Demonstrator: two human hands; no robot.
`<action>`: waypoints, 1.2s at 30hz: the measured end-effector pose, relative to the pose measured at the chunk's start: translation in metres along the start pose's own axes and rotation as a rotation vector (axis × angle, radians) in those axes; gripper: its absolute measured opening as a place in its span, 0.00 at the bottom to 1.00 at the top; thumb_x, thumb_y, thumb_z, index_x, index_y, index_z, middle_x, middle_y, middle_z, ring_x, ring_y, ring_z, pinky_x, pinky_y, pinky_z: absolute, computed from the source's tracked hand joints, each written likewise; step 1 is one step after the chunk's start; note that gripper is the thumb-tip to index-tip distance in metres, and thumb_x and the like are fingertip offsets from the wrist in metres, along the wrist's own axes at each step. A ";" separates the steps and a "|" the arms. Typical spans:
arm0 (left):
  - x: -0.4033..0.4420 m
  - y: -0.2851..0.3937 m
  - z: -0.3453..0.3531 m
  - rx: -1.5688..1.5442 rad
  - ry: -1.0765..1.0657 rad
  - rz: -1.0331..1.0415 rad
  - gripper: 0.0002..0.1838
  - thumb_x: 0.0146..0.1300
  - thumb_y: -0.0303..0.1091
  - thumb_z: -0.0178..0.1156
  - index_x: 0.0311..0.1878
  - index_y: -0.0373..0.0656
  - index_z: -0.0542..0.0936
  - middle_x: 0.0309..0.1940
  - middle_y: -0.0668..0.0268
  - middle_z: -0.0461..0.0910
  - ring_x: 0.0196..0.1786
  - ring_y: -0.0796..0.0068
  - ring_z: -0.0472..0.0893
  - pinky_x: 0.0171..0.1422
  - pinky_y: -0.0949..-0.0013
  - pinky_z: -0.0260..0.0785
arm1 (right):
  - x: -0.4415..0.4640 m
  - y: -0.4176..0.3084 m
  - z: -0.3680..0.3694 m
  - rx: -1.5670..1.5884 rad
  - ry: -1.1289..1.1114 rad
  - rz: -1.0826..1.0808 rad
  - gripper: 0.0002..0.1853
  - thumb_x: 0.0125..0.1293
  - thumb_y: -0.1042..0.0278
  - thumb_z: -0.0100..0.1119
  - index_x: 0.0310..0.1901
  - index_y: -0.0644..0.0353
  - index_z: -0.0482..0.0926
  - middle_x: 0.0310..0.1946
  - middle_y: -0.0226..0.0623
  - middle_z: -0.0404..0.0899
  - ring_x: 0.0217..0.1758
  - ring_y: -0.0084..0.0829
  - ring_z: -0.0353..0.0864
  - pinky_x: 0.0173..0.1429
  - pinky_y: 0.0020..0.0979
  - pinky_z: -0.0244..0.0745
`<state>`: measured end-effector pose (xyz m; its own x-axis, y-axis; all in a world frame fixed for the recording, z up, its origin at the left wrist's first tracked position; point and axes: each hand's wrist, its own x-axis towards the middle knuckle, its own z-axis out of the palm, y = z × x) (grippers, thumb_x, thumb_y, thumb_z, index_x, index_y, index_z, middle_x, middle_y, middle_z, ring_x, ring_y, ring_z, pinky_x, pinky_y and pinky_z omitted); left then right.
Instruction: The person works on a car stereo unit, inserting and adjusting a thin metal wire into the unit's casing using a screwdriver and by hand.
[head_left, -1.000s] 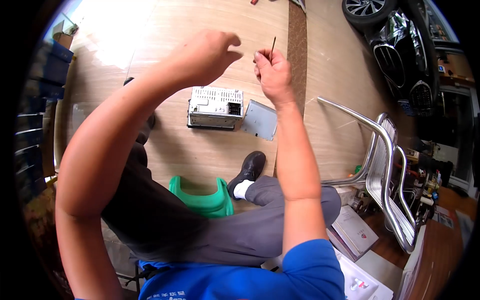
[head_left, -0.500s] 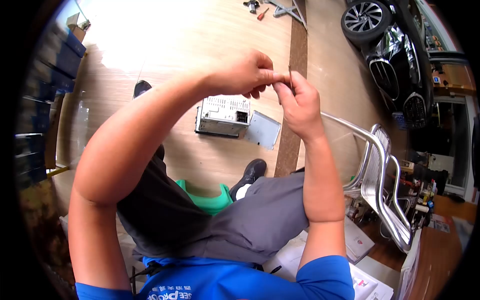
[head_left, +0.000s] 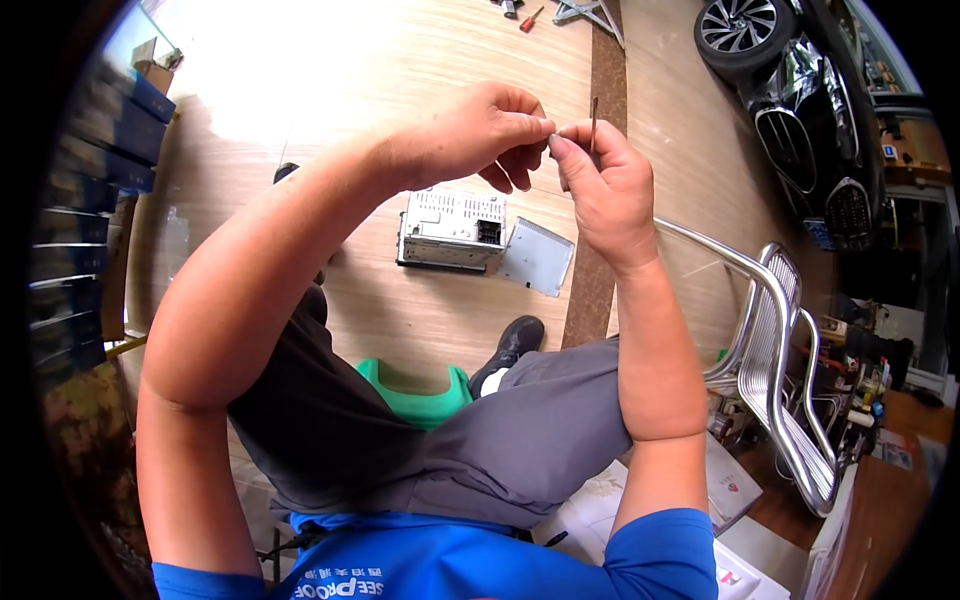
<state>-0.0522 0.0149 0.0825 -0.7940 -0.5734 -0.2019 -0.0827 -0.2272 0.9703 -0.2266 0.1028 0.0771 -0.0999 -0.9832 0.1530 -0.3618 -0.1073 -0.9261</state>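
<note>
My left hand (head_left: 485, 130) is raised over the floor, thumb and index finger pinched together; anything between them is too small to make out. Facing it, almost fingertip to fingertip, my right hand (head_left: 612, 192) is closed on a thin dark stick-like tool (head_left: 595, 115) that points up past the knuckles. Below both hands, a silver car stereo unit (head_left: 455, 222) lies on the floor, its vented face up and a black connector socket showing. Beside it, a flat grey metal cover plate (head_left: 537, 258) rests on the floor.
A green plastic stool (head_left: 425, 408) is between my legs. On the right stand a chrome metal chair (head_left: 775, 330) and a black car (head_left: 800, 140). A red-handled screwdriver (head_left: 531, 20) lies at the far floor. Blue boxes (head_left: 75, 240) are stacked at left.
My hands have drawn slightly apart at the fingertips. The thin tool in my right hand sticks up more visibly. The whole scene has shifted slightly to the right in view.
</note>
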 end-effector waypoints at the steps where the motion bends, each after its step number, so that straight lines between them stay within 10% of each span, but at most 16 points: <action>1: 0.002 -0.002 0.000 0.002 0.000 -0.001 0.14 0.75 0.42 0.52 0.38 0.41 0.76 0.27 0.68 0.79 0.31 0.78 0.82 0.40 0.72 0.79 | 0.000 0.001 0.001 -0.005 0.029 -0.001 0.05 0.68 0.72 0.62 0.38 0.65 0.81 0.24 0.26 0.77 0.28 0.15 0.69 0.31 0.22 0.67; 22: 0.004 -0.014 -0.011 0.384 0.214 0.016 0.14 0.74 0.39 0.52 0.45 0.36 0.78 0.31 0.66 0.79 0.32 0.79 0.79 0.37 0.72 0.75 | 0.009 0.032 0.015 -0.066 -0.026 -0.024 0.06 0.69 0.71 0.58 0.38 0.65 0.79 0.22 0.31 0.76 0.25 0.19 0.70 0.31 0.26 0.69; 29: 0.005 -0.026 -0.029 1.150 0.303 0.209 0.14 0.68 0.36 0.58 0.50 0.36 0.80 0.38 0.51 0.84 0.41 0.53 0.84 0.48 0.57 0.75 | 0.038 0.106 0.004 -0.377 -0.302 0.211 0.10 0.68 0.65 0.58 0.40 0.65 0.80 0.28 0.40 0.81 0.32 0.30 0.78 0.40 0.33 0.74; 36: -0.002 -0.032 -0.033 1.296 0.013 -0.070 0.12 0.66 0.37 0.60 0.45 0.38 0.81 0.41 0.51 0.84 0.48 0.50 0.82 0.54 0.54 0.74 | 0.037 0.205 0.010 -0.773 -0.596 0.152 0.12 0.68 0.63 0.56 0.43 0.63 0.81 0.40 0.51 0.83 0.47 0.48 0.82 0.52 0.42 0.75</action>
<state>-0.0282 -0.0032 0.0477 -0.7590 -0.6006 -0.2514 -0.6483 0.6614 0.3772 -0.2952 0.0435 -0.1101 0.2107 -0.9151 -0.3439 -0.9108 -0.0560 -0.4090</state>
